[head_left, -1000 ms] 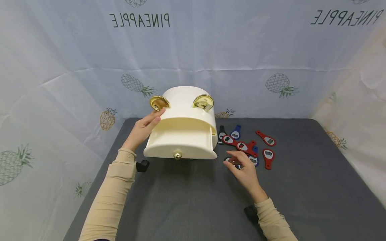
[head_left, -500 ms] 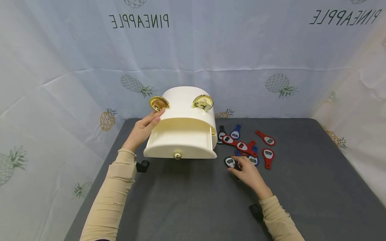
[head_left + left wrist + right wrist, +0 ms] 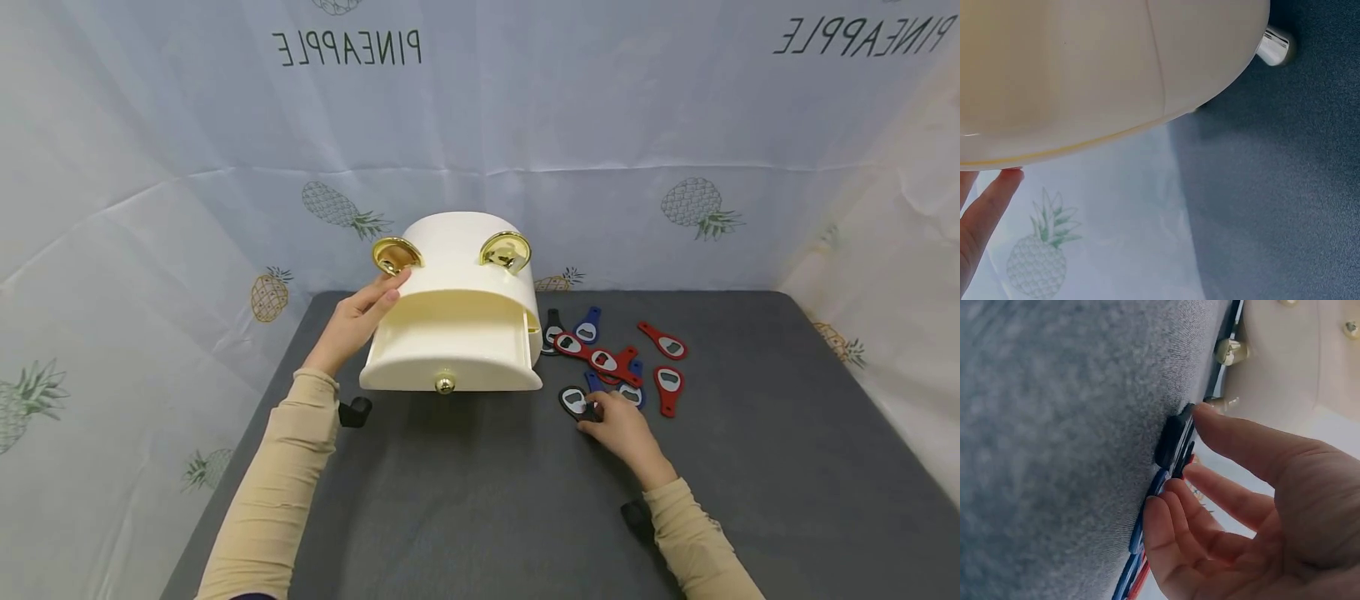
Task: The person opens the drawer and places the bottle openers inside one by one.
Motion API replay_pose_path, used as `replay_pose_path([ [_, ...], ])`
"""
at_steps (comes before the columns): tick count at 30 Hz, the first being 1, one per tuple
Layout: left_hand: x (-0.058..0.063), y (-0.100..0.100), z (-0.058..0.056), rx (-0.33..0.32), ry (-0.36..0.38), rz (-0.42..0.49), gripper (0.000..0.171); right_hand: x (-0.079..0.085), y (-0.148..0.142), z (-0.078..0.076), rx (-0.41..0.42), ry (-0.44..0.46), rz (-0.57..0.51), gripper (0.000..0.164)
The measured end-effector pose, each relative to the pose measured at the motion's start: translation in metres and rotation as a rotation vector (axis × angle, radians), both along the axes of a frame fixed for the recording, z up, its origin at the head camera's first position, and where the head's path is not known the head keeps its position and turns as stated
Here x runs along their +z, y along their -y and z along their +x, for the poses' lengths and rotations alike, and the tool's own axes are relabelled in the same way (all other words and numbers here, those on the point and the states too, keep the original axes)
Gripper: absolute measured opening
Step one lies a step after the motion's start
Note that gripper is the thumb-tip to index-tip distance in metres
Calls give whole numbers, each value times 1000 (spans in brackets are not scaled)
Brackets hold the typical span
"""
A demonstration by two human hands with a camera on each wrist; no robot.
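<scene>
A cream-white box [image 3: 459,237] with a rounded top stands at the back of the table. Its drawer [image 3: 408,375], with a gold knob, is pulled out. My left hand [image 3: 352,327] rests on the box's left side below a gold cup-shaped ear [image 3: 396,256], fingers fairly straight. In the left wrist view, fingertips [image 3: 1007,181] touch the box's edge. My right hand [image 3: 627,433] pinches a black bottle opener [image 3: 572,401] lying on the table right of the drawer. The right wrist view has the thumb and index finger at opposite edges of that black opener [image 3: 1172,439].
Several red, blue and black bottle openers lie overlapping beyond my right hand, among them a red one [image 3: 603,361] and a blue one [image 3: 588,327]. Two red openers lie apart at right, one upright [image 3: 668,388]. A patterned cloth [image 3: 600,150] hangs behind the grey table [image 3: 480,500].
My right hand has come down to the black bottle opener and its fingers have closed around the opener's handle. My left hand stays on the box.
</scene>
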State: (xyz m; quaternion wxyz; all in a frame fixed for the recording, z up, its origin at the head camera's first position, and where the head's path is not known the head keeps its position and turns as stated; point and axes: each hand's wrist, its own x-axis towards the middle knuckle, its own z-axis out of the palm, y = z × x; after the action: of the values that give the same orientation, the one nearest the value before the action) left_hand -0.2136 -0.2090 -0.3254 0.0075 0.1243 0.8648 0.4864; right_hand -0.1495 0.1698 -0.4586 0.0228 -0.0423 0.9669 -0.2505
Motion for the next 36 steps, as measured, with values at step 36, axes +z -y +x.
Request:
replay_pose_path([
  [36,18,-8,15,-4,15,3,40,24,-10,8,-25,-20,-21,27],
])
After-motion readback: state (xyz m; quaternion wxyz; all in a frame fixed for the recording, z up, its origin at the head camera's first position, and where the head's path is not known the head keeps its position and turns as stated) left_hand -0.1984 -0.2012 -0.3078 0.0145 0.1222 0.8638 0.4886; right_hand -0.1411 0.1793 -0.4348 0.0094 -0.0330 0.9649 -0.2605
